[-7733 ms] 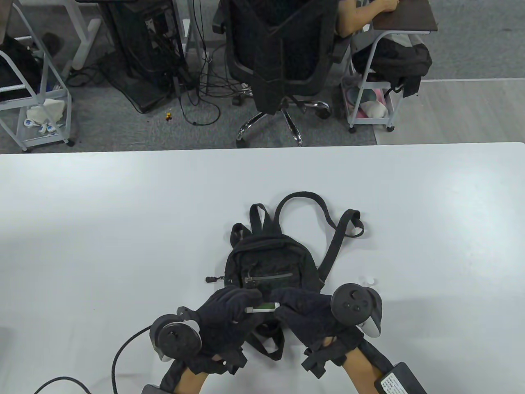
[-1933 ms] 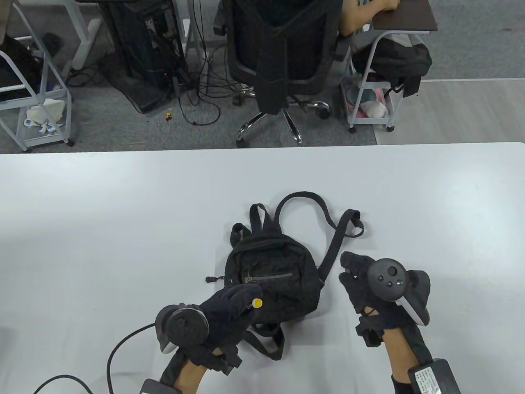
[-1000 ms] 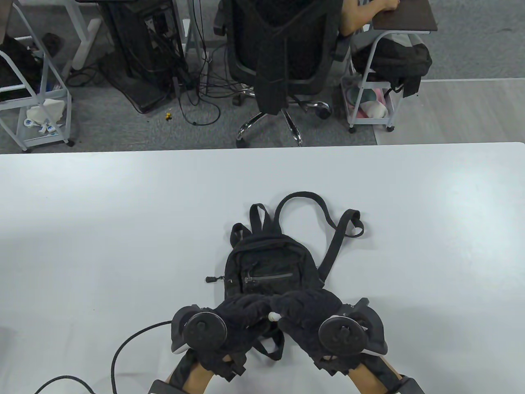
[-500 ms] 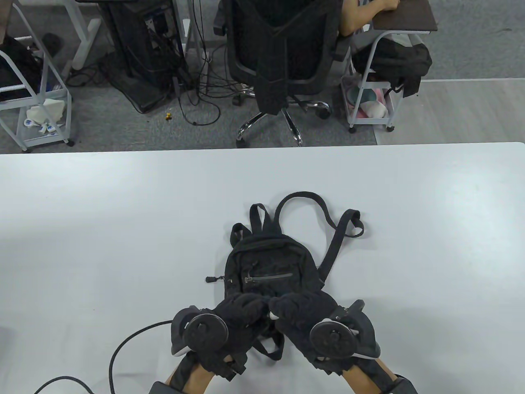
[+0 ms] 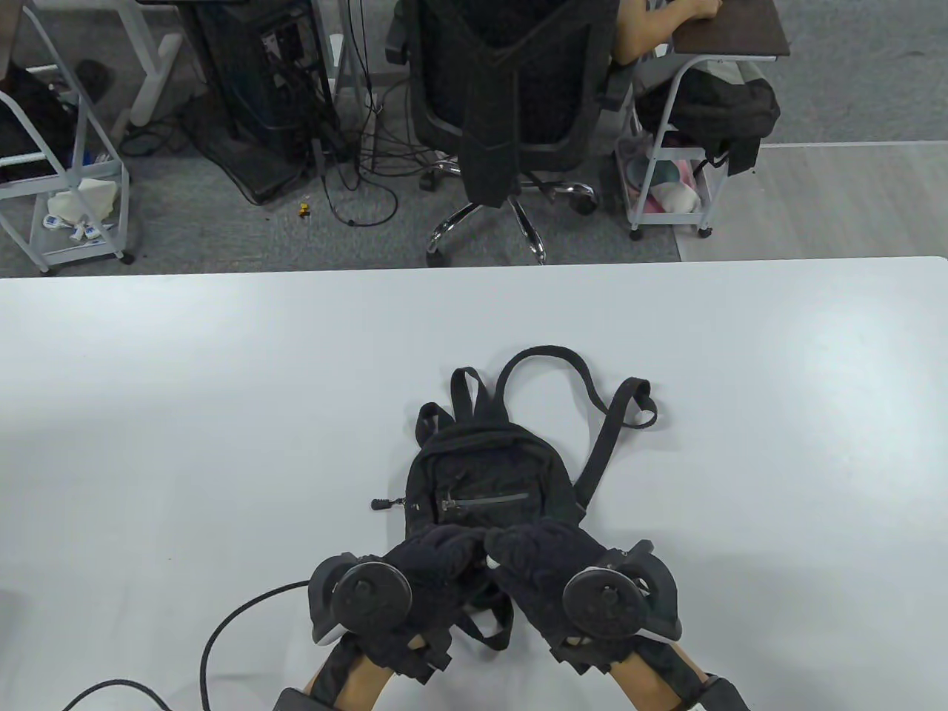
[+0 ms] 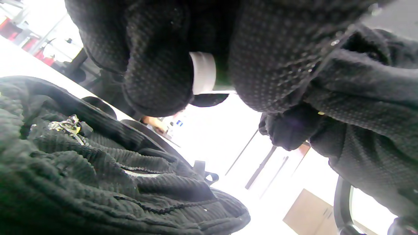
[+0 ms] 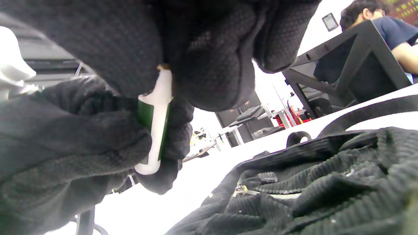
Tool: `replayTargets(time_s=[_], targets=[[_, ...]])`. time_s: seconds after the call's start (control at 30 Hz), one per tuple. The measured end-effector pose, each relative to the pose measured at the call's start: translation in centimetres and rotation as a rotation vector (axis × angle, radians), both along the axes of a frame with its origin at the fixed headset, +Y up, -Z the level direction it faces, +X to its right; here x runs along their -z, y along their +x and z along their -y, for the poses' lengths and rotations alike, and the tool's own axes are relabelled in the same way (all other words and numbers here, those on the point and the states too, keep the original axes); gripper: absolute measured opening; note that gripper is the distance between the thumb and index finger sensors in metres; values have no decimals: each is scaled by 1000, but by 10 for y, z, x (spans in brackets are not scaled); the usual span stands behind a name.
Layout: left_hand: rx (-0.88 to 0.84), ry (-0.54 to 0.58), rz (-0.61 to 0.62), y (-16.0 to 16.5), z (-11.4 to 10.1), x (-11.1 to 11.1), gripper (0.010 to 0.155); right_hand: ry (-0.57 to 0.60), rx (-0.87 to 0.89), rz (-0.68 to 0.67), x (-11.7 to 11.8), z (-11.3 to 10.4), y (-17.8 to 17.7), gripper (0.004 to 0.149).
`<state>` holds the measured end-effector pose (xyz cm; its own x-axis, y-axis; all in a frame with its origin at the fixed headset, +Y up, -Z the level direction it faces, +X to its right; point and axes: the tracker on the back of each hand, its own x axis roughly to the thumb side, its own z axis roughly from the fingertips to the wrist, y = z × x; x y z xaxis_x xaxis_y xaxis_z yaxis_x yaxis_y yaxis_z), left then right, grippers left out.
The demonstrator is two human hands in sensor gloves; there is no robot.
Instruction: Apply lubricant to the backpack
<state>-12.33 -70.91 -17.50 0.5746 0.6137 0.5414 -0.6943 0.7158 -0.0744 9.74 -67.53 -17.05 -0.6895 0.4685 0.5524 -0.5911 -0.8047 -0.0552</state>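
Note:
A small black backpack (image 5: 489, 474) lies flat on the white table (image 5: 222, 385), its front-pocket zipper (image 5: 485, 500) facing up. Both hands meet just above its near end. My left hand (image 5: 437, 552) grips the green-and-white lubricant tube (image 7: 153, 130) around its body. My right hand (image 5: 533, 548) pinches the tube's white cap end (image 7: 163, 88). Only a sliver of white tube (image 5: 491, 564) shows between the gloves in the table view. The left wrist view shows the tube (image 6: 202, 73) held between dark fingers (image 6: 156, 65) over the backpack fabric (image 6: 81, 176).
The backpack's straps (image 5: 548, 363) loop toward the far side, and a zipper pull (image 5: 381, 504) sticks out to its left. A black cable (image 5: 222, 629) curls on the table at the bottom left. An office chair (image 5: 511, 96) stands beyond the table's far edge.
My right hand came back from the table right of the backpack and joined my left hand on the tube. The yellow tip seen earlier is now covered. Little has moved in the last half second.

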Motion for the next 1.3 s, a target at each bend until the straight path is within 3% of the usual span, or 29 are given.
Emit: replayTargets(time_s=[0.2,0.4,0.57,0.7,0.87,1.1,1.3], targets=[[-5,-5,-15,3,3,-2,54,-38,3,7,4,0,5,52],[-109,31,34,-3,3,0,56,32,15,38,2,-21,22,49],[-241,46,-9,-34,-5,4,60,151,-8,185,0,-45,55,48],[-331,49,-62,-61,-12,8,60,261,-325,449,-1,-55,71,48],[-370,58,-119,-85,-16,14,59,87,-379,631,21,-46,101,48],[-388,27,-167,-101,-8,23,58,-235,-450,838,67,2,140,47],[-388,11,-182,-107,-5,26,59,-413,-445,1016,71,13,178,46]])
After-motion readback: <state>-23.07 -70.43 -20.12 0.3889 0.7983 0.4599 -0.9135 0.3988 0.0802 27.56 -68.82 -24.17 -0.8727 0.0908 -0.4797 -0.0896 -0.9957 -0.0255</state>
